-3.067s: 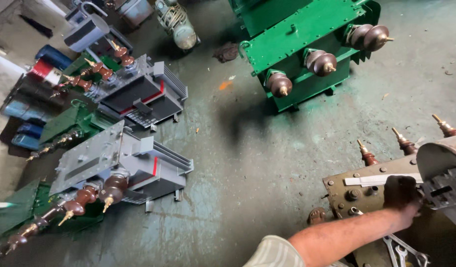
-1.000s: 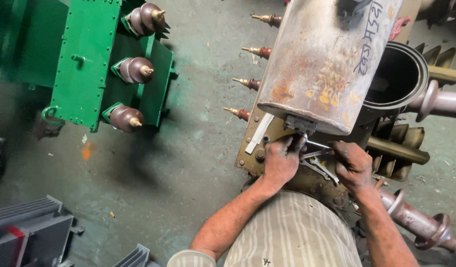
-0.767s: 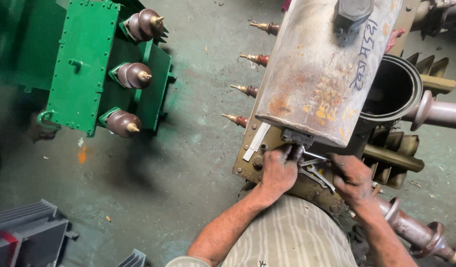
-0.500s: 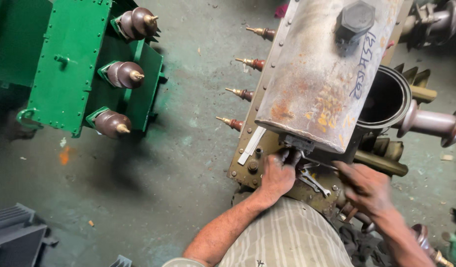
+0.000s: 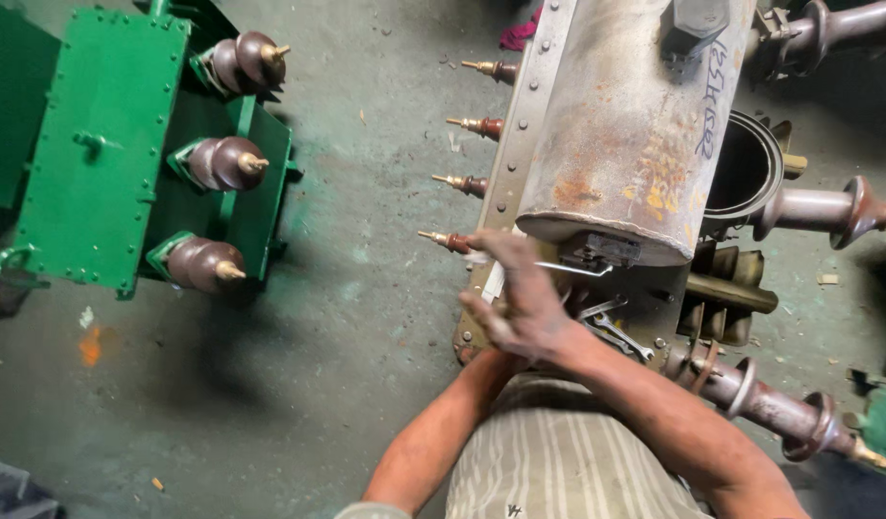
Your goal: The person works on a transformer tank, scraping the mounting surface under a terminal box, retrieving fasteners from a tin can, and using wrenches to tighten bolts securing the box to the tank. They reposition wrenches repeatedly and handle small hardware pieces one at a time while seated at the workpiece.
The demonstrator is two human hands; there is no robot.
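Spreading my right hand (image 5: pixel 520 308) fingers, holding nothing, over my hidden left hand beside grey conservator tank (image 5: pixel 625 125), spanners (image 5: pixel 611 327) resting underneath.

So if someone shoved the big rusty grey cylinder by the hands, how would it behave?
The grey cylinder is probably heavy and stiff: it looks like thick rusted steel. It likely would not roll, since it appears fixed to the bolted strip on the transformer. The right hand lies just below its end; the left hand is hidden beneath it.
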